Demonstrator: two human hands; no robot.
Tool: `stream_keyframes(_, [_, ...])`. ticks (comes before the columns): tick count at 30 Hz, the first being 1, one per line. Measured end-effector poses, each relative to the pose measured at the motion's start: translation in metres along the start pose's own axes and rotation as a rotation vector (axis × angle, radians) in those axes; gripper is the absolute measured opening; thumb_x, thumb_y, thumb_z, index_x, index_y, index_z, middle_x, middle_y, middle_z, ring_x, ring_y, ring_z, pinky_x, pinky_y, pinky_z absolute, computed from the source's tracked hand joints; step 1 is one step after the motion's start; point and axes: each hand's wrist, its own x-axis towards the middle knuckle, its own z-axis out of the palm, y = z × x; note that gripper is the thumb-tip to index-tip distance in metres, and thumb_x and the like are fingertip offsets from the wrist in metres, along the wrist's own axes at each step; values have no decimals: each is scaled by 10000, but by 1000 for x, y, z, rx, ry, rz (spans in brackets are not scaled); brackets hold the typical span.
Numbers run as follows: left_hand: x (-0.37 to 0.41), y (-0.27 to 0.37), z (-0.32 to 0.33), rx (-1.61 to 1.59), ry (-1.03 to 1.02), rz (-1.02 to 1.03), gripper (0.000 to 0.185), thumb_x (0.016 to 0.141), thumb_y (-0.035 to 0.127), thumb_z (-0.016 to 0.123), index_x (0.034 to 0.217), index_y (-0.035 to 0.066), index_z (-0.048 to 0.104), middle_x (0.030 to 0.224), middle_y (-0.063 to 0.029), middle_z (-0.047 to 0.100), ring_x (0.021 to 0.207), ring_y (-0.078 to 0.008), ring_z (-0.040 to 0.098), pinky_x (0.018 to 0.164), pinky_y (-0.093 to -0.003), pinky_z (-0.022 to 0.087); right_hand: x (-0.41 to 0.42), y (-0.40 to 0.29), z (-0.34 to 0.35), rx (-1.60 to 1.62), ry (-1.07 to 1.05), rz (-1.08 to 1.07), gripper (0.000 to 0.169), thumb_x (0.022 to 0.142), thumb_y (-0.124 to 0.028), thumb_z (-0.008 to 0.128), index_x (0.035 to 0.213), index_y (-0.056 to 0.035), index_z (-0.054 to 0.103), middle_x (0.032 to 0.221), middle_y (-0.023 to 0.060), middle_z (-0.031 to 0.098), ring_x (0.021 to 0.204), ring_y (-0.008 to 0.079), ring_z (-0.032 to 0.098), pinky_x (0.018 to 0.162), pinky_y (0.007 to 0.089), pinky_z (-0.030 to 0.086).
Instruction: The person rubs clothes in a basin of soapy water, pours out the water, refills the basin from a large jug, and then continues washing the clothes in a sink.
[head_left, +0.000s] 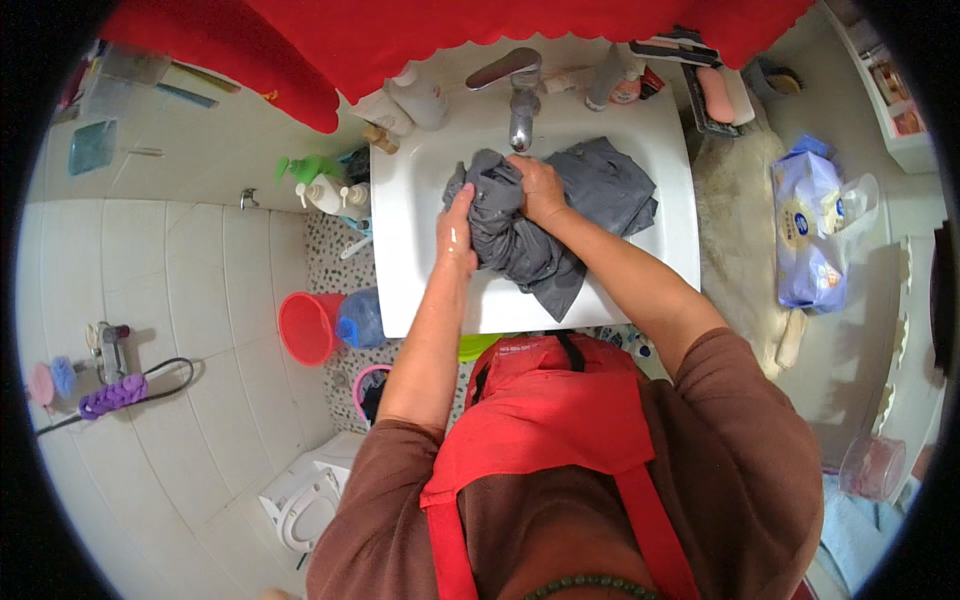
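A wet grey cloth garment (517, 240) lies bunched in the white washbasin (405, 300), with a flatter part spread to the right. My left hand (456, 231) grips the bunched part from its left side, thumb on top. From the right, my right hand (538, 187) holds the same bundle near its upper end, its fingertips partly hidden in the folds. Just above the hands is the chrome faucet (521, 112), its spout pointing down into the basin. Water glistens on my left wrist.
Bottles (420, 97) stand at the basin's back left, and a soap tray (712, 97) sits at the back right. A wipes pack (810, 225) lies on the right counter. Left of the basin are a red bucket (309, 328) and a blue water jug (361, 319). A red curtain (450, 26) hangs above.
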Motion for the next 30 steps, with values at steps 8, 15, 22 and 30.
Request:
stream_keyframes(8, [15,26,-85,721,192,18,691,797,442,640,1270,6,387,999,-171,597,841,-241,620,667,-335,515,-18,-63,-30,329,6,-347,285,674,-72,699,944,-94,609,1038,111,575,908,313,584,773,355,481])
stream_keyframes(15, [-21,12,-38,1892,264,680,456,793,294,613,1234,221,524,1390,-158,300,1234,-414,307,934,-565,295,-43,-31,-35,141,-101,-316,667,615,-3,691,1216,-217,496,1381,113,326,1146,326,477,877,392,457])
stream_keyframes(22, [9,-46,-37,1881,162,555,611,802,496,540,1352,272,399,1484,-118,128,1334,-453,58,994,-664,65,-75,13,-9,-370,-294,-177,772,672,-420,713,1351,-262,382,1445,162,214,955,355,521,859,475,358])
stream_keyframes(30, [40,-63,-45,2027,54,577,585,762,451,594,1285,223,465,1402,-99,302,1296,-367,223,965,-657,158,-73,32,21,-505,-369,-149,826,655,-429,701,1373,-240,341,1429,177,241,886,312,526,771,440,417])
